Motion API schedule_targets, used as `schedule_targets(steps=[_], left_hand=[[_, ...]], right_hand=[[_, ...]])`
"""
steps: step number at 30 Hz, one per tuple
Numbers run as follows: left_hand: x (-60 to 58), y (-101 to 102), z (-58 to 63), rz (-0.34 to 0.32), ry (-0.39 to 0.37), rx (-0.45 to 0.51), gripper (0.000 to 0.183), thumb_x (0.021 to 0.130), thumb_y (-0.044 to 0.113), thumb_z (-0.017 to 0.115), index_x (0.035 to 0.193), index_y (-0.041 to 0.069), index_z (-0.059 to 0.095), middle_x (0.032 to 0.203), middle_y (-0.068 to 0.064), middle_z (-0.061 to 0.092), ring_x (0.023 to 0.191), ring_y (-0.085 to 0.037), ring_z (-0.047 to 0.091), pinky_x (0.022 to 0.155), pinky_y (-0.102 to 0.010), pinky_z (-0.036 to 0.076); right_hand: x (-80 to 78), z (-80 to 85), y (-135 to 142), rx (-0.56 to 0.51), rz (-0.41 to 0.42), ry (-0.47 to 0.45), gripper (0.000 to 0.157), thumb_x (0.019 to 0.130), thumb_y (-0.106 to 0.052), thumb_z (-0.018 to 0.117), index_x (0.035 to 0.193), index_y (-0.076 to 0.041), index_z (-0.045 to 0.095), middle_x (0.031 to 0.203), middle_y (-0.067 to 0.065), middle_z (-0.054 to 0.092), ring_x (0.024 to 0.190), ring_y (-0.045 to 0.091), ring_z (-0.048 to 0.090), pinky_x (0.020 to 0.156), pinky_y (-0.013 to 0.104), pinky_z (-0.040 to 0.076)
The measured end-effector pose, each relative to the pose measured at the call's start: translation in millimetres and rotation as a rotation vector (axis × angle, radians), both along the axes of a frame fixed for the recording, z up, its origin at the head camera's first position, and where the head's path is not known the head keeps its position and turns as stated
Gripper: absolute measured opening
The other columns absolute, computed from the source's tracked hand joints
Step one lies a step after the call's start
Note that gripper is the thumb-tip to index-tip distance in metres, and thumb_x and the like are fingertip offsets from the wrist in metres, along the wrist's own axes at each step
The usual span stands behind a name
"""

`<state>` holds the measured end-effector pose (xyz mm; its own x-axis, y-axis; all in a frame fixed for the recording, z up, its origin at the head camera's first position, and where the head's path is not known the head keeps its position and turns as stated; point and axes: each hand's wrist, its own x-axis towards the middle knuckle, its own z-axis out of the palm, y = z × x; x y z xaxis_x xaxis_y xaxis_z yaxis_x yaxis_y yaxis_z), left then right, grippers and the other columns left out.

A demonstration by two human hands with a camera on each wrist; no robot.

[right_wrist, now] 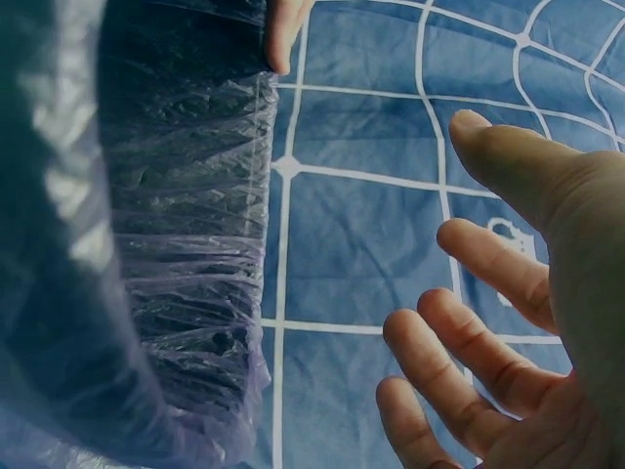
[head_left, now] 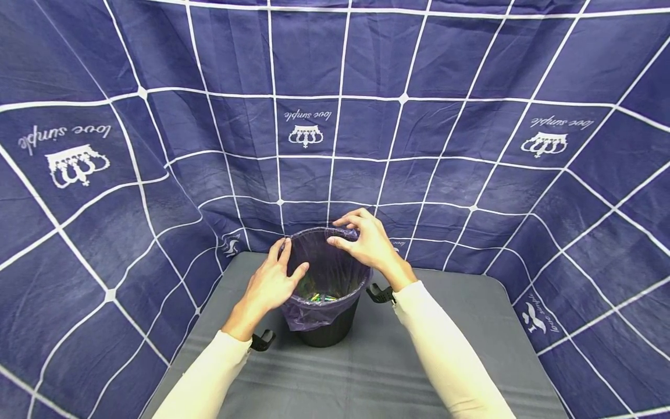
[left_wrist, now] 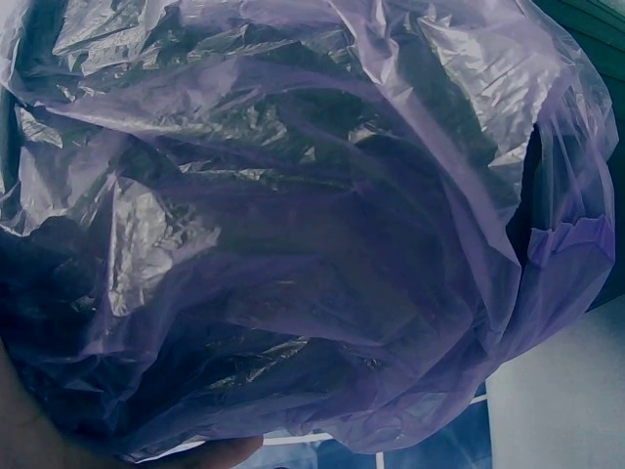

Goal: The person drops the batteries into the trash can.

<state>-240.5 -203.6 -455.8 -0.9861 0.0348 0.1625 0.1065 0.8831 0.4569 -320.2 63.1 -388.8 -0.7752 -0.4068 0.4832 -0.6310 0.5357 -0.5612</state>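
Observation:
A black trash bin stands upright, lined with a translucent purple trash bag folded out over its rim. My left hand is at the bin's left rim, its fingers extended along the bag's edge and its thumb over the opening. In the left wrist view, the wrinkled bag fills most of the picture. Above the far right rim hovers my right hand, fingers loosely bent and spread. The right wrist view shows those fingers apart from the bag, holding nothing. Small yellow-green pieces lie inside the bin, too small to identify.
The bin rests on a grey table surface. Dark blue cloth with white grid lines hangs behind and on both sides. Black wrist mounts sit below both wrists, near the bin's sides.

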Motion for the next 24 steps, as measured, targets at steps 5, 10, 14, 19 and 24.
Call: schedule_targets(steps=[5,10,14,19,24], left_hand=[[-2.0,-2.1,0.0,0.000,0.005,-0.009,0.091,0.120,0.060,0.054,0.186,0.004,0.024,0.194,-0.018,0.021,0.162,-0.053,0.056,0.121,-0.073,0.054],[-2.7,-2.4,1.8,-0.003,-0.006,-0.012,0.094,0.119,0.063,0.054,0.186,0.005,0.024,0.194,-0.018,0.022,0.164,-0.054,0.054,0.119,-0.075,0.054],[-2.1,-1.6,4.4,0.002,-0.028,0.009,0.097,0.117,0.066,0.055,0.187,0.007,0.022,0.195,-0.017,0.021,0.164,-0.056,0.053,0.119,-0.077,0.053],[-2.3,-2.1,8.8,0.021,-0.023,0.033,0.098,0.115,0.070,0.056,0.187,0.011,0.024,0.195,-0.013,0.022,0.154,-0.064,0.059,0.118,-0.080,0.052],[-1.8,-3.4,14.0,0.018,-0.013,0.070,0.100,0.114,0.071,0.057,0.188,0.013,0.023,0.197,-0.011,0.020,0.162,-0.061,0.052,0.124,-0.082,0.045]], right_hand=[[-1.0,-4.0,5.5,-0.028,-0.001,-0.001,0.040,0.096,-0.033,0.099,0.129,-0.011,0.089,0.134,0.013,0.075,0.122,0.042,0.079,0.111,0.057,0.062],[-1.8,-12.1,17.8,-0.061,-0.016,0.005,0.037,0.098,-0.030,0.098,0.127,-0.008,0.089,0.129,0.012,0.078,0.120,0.043,0.080,0.111,0.059,0.063],[1.0,-17.5,32.4,-0.068,-0.034,0.011,0.032,0.101,-0.027,0.094,0.125,-0.007,0.088,0.127,0.011,0.079,0.119,0.041,0.080,0.109,0.060,0.063],[4.6,-24.8,51.6,-0.065,-0.063,0.009,0.027,0.105,-0.026,0.090,0.126,-0.009,0.089,0.127,0.009,0.079,0.123,0.036,0.080,0.111,0.055,0.064],[10.2,-32.1,74.6,-0.066,-0.095,0.013,0.024,0.106,-0.023,0.089,0.125,-0.009,0.089,0.128,0.009,0.079,0.123,0.035,0.080,0.111,0.056,0.065]])
